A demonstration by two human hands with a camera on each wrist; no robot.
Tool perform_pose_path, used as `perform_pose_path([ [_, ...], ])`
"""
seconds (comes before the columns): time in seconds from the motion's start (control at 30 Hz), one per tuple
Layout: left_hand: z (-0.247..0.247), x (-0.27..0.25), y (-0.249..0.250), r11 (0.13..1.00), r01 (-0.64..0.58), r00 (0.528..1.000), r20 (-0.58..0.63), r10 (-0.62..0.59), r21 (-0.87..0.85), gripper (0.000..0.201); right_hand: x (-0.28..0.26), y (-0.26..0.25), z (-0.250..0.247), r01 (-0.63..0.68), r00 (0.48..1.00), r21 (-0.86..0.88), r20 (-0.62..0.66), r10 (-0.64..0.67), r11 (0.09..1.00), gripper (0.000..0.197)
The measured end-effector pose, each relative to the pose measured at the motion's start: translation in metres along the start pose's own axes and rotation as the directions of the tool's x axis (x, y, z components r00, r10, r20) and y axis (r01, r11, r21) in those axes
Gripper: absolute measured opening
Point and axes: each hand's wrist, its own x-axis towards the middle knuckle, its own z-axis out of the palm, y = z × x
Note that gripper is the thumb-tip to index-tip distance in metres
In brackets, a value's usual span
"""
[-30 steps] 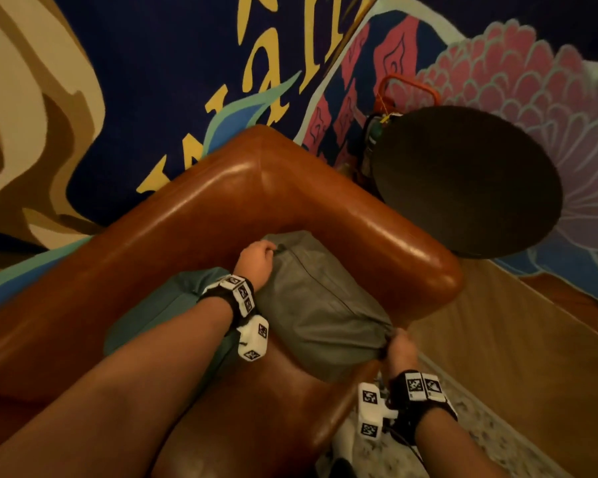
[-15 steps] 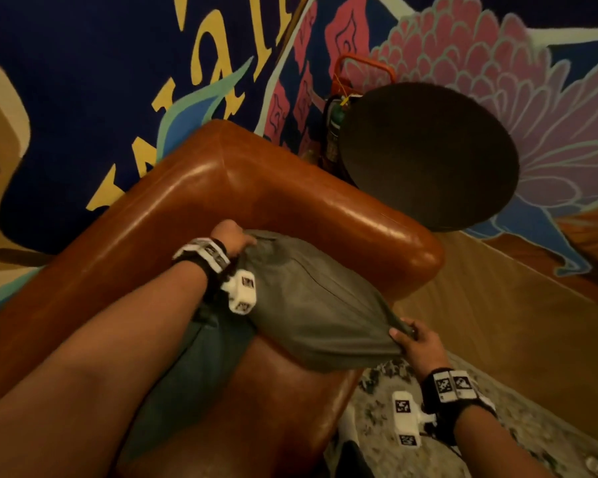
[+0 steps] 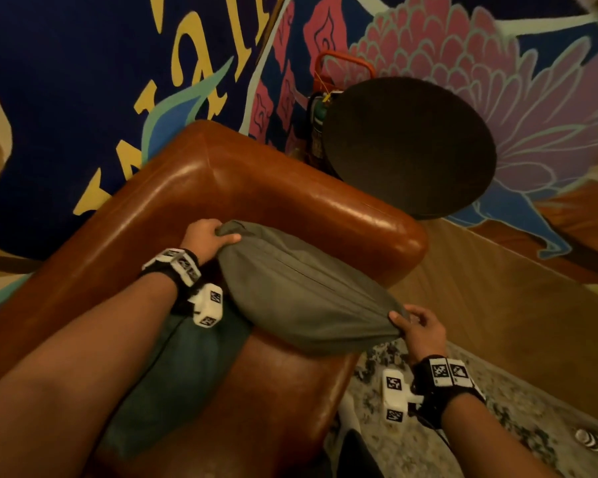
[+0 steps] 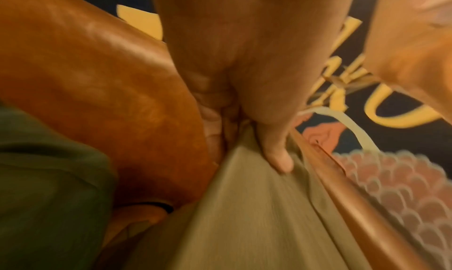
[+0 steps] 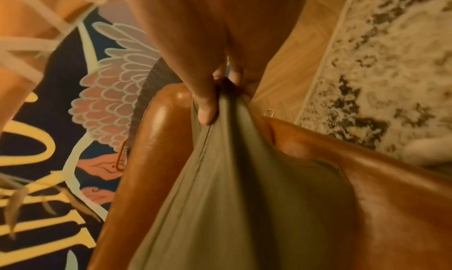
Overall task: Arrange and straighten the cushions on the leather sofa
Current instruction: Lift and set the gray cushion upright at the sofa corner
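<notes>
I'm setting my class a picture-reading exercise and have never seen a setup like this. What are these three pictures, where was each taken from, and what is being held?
There is no machine here: a person works with two bare hands and wears three cameras. The head view looks down from the forehead. The other two look along each hand from the wrists; the white blocks on the wrist bands are those cameras.

The brown sofa fills the middle. On its seat lies a dark green cushion. Above that, a grey cushion is held between the hands. The left hand grips its far corner by the sofa's back, and the right hand pinches its near corner by the sofa's front edge. The wrist views show thumbs pressing the cloth.

Beside the sofa stands a round dark table, with a painted wall behind and a speckled rug below.
</notes>
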Motion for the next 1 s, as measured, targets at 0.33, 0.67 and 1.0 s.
perform_pose_path([
  [0.33,0.025,-0.023,-0.009,0.971,0.105,0.961,-0.228,-0.154,-0.213,0.041,-0.046,-0.020,0.078,0.607,0.732,-0.722,0.344,-0.588,0.334,0.065],
  [0.67,0.020,-0.006,-0.020,0.993,0.111,0.962,-0.247,-0.119,-0.046,0.042,-0.023,0.026,0.057,0.495,0.854,-0.866,0.469,-0.226,0.073,0.071],
  [1.0,0.003,-0.002,-0.001,0.995,-0.062,0.971,-0.225,0.080,0.084,0.047,-0.038,-0.017,0.002,0.455,0.890,-0.372,0.183,-0.416,0.809,0.031],
])
